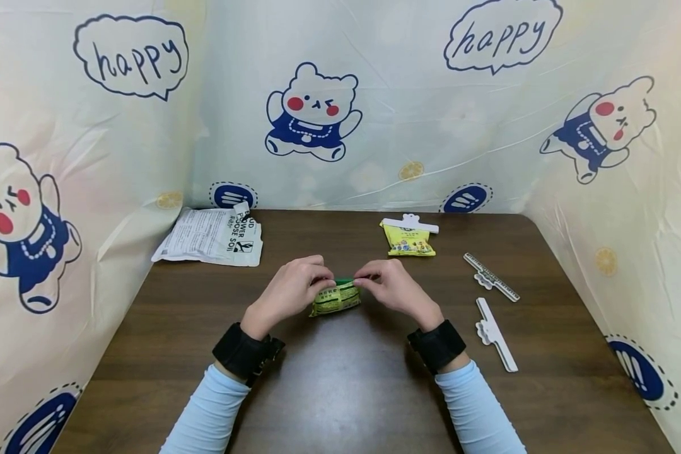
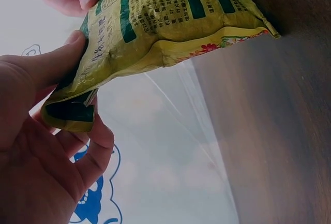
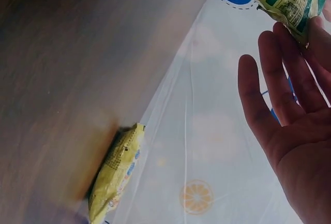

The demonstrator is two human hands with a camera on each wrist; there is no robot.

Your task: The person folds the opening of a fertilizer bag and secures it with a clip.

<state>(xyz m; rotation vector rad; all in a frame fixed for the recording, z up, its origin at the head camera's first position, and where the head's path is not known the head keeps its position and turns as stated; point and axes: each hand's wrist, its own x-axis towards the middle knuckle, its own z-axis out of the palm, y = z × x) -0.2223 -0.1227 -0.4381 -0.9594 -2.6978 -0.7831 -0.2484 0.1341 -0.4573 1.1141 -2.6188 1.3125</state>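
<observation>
A yellow-green printed packet (image 1: 336, 299) stands on the table between both hands, its upper edge folded over, as the left wrist view shows. My left hand (image 1: 297, 285) pinches the left end of that edge, with its thumb on the near face of the packet (image 2: 155, 22) and its fingers behind. At the other end of the edge, my right hand (image 1: 394, 285) pinches the corner between thumb and index finger. Its other fingers (image 3: 282, 74) extend loosely in the right wrist view. The packet's far face is mostly hidden.
Farther back lies a yellow packet (image 1: 410, 242) with a white sealing clip (image 1: 411, 223) across its top. Two more white clips, one upper (image 1: 492, 277) and one lower (image 1: 496, 334), lie at the right. A white soil bag (image 1: 207, 236) rests at the back left. Printed curtains (image 1: 386, 126) border the table.
</observation>
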